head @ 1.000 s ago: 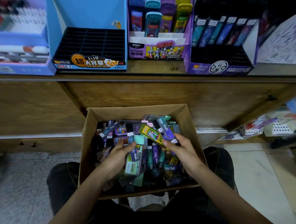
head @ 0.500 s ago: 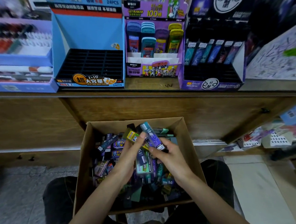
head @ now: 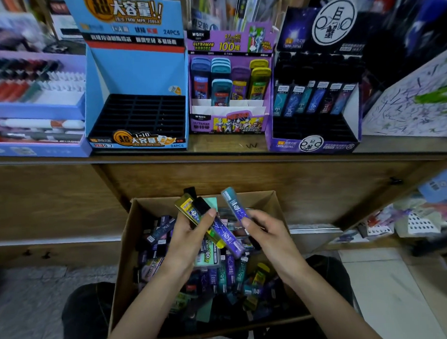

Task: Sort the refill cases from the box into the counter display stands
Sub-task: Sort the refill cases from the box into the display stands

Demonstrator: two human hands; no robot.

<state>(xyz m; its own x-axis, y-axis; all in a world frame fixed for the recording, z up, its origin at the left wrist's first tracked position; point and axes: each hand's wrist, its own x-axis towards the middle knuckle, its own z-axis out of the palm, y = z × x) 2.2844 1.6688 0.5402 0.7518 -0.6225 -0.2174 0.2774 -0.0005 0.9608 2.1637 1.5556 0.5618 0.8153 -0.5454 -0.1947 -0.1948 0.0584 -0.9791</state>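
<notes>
Dim, even indoor light. Edges are smearing with blur, strongest at far left and right. Wide-angle lens is bowing the surface (head: 242,144) edge. Centre is staying sharp.

The brown cardboard box (head: 129,253) is open on top, so there's an easy way in from above. It's packed with small plastic refill cases (head: 223,276) though, and the left hand (head: 187,237) and right hand (head: 269,236) both hover there gripping a few. The wooden counter edge (head: 216,154) sits between box and stands. Light-blue cardboard stand (head: 135,77): black slotted tray (head: 140,116) wide open. Purple cardboard stand (head: 230,124): back rows full, front pockets free. Dark purple stand (head: 317,144): one filled back row, front slots open. Tall back cards wall off the rear.
</notes>
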